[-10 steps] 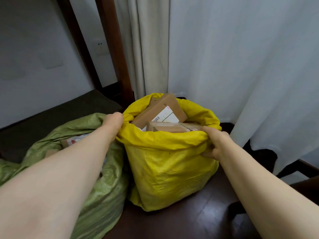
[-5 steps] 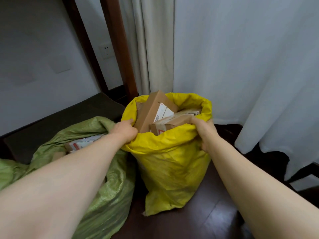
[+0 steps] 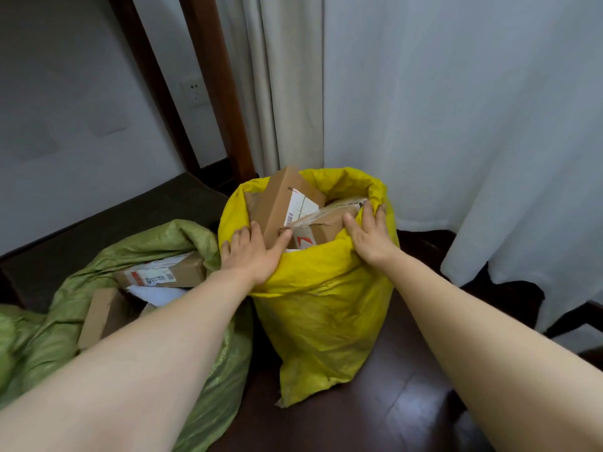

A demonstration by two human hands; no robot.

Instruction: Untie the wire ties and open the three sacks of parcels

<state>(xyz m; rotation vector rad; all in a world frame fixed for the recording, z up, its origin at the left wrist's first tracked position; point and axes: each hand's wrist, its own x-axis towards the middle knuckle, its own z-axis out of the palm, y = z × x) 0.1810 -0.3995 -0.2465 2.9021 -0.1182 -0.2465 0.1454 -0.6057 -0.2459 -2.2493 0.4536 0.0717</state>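
A yellow sack point(image 3: 323, 314) stands upright on the dark floor, its mouth open and rolled down. Brown cardboard parcels point(image 3: 287, 203) with white labels stick out of it. My left hand point(image 3: 253, 252) lies flat on the near left rim, fingers spread, thumb toward the parcels. My right hand point(image 3: 368, 236) rests with spread fingers on the right rim, pressing the yellow fabric. To the left, a green sack point(image 3: 156, 243) lies slumped and open, with parcels point(image 3: 163, 274) showing inside. No wire tie is visible. A third sack is out of view.
White curtains point(image 3: 456, 125) hang behind and to the right of the yellow sack. A dark wooden post point(image 3: 215, 86) stands behind it, next to a wall socket point(image 3: 194, 89). A dark mat point(image 3: 107, 230) lies at the left, the wooden floor point(image 3: 391, 402) in front.
Both hands have let go of the yellow rim they gripped and now lie open and flat on it. The sack's mouth sits narrower and more upright.
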